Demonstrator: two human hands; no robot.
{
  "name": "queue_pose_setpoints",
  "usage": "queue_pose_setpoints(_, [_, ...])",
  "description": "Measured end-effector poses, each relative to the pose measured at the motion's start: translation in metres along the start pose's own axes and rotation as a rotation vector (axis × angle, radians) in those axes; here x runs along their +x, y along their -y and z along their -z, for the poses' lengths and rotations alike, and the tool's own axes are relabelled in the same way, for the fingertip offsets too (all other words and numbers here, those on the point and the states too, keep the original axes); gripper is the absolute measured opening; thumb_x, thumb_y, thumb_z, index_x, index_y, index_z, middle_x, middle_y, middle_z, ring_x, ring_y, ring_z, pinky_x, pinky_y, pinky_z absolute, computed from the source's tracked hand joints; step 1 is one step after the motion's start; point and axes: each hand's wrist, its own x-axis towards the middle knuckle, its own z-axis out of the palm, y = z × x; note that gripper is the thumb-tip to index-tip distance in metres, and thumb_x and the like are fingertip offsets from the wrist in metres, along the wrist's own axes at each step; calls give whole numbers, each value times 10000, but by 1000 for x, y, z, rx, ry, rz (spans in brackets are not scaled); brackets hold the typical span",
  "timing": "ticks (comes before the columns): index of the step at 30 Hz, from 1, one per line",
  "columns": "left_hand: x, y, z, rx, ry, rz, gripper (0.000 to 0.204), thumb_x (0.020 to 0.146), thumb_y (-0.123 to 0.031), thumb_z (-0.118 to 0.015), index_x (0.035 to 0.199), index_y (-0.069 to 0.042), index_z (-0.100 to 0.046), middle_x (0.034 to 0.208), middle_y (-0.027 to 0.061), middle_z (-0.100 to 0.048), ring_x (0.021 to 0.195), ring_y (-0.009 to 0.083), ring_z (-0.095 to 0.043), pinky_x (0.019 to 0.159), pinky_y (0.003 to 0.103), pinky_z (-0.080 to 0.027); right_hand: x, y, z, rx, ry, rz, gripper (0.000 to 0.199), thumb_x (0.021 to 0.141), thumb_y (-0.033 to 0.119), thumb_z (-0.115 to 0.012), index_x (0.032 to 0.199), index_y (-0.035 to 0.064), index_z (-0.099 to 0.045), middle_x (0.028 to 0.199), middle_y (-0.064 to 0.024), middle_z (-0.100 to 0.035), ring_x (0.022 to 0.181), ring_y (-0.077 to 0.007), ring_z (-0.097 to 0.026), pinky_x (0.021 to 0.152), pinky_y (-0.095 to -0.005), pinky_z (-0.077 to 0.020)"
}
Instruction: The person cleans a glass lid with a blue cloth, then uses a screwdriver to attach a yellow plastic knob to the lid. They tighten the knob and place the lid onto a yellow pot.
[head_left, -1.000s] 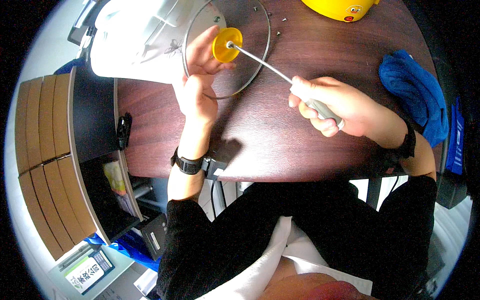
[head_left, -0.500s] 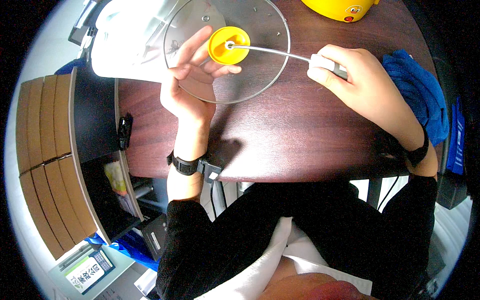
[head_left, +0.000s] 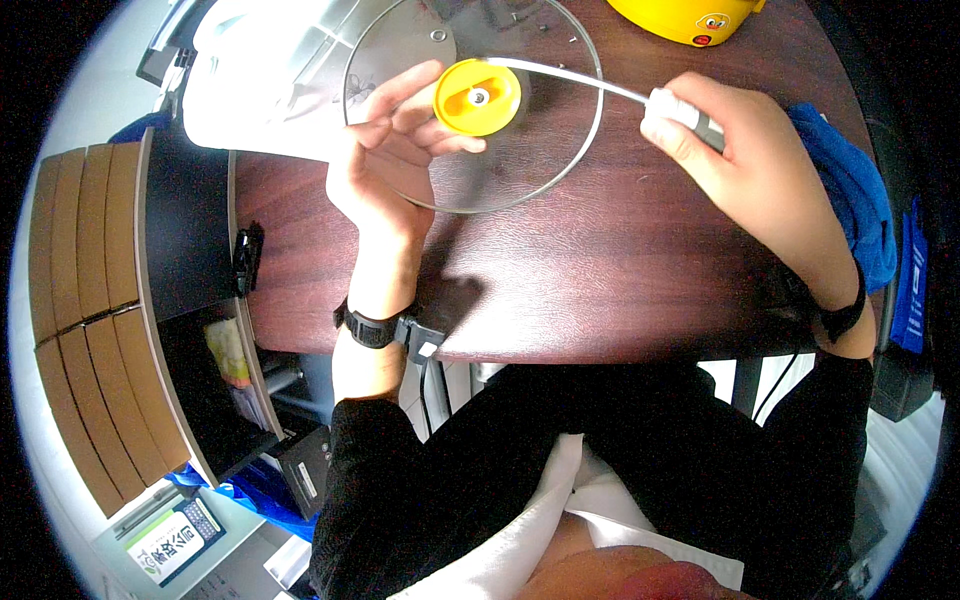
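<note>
My left hand [head_left: 395, 150] supports a round clear glass lid [head_left: 535, 188] with a thin rim. Its fingers curl around the lid's yellow knob [head_left: 455, 118], which has a small metal fastener at its centre. My right hand [head_left: 730, 150] grips the grey-and-white handle of a slim tool [head_left: 570, 76]. The tool's thin, slightly curved pale shaft reaches left over the lid. Its tip lies by the knob's upper edge; what kind of tip it has is too small to tell.
A yellow pot-like appliance [head_left: 690, 18] stands at the far right of the dark wooden table [head_left: 560, 290]. A blue cloth [head_left: 850, 190] lies beyond my right forearm. Glossy white and translucent things [head_left: 260, 90] are at the far left, above a shelf unit with brown boxes [head_left: 85, 240].
The lid and knob have shifted slightly right, with the knob tilting. My right hand has moved right, and the tool's tip has gone from the knob's centre to its upper edge.
</note>
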Motion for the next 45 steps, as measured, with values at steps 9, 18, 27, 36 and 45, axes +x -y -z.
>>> queue_pose_setpoints(9, [5, 4, -2, -404, 254, 230, 690, 786, -353, -487, 1283, 123, -438, 1244, 305, -528, 1053, 403, -603, 884, 525, -505, 17, -23, -16, 439, -24, -275, 252, 964, 326, -552, 995, 76, -544, 627, 47, -449, 455, -22, -406, 392, -187, -312])
queue_pose_setpoints(18, [-6, 13, -29, -371, 481, 323, 927, 688, -416, -637, 1433, -10, -263, 1407, 248, -372, 1295, 452, -382, 1076, 488, -344, 20, -40, -30, 667, 72, -352, 237, 978, 317, -523, 953, 81, -526, 568, 46, -447, 407, -38, -413, 383, -190, -318])
queue_pose_setpoints(27, [-3, 8, -22, -242, 438, 278, 905, 665, -447, -535, 1347, 119, -354, 1226, 262, -535, 1128, 378, -547, 1002, 433, -405, 23, -33, -31, 668, 99, -297, 245, 982, 315, -517, 1007, 71, -518, 548, 46, -444, 403, -37, -414, 387, -190, -311])
queue_pose_setpoints(36, [-4, 8, -22, -231, 435, 289, 871, 673, -426, -528, 1331, 122, -375, 1217, 272, -530, 1106, 378, -557, 984, 444, -420, 20, -42, -36, 615, 81, -254, 256, 975, 288, -537, 1075, 53, -530, 582, 37, -461, 407, -33, -410, 385, -193, -308])
queue_pose_setpoints(45, [1, 11, -21, -233, 348, 182, 850, 700, -424, -529, 1358, 88, -362, 1230, 245, -517, 1150, 354, -518, 1009, 485, -381, 19, -38, -8, -1, -23, 121, 260, 913, 222, -609, 1070, 17, -572, 833, -88, -614, 748, -174, -604, 679, -304, -471])
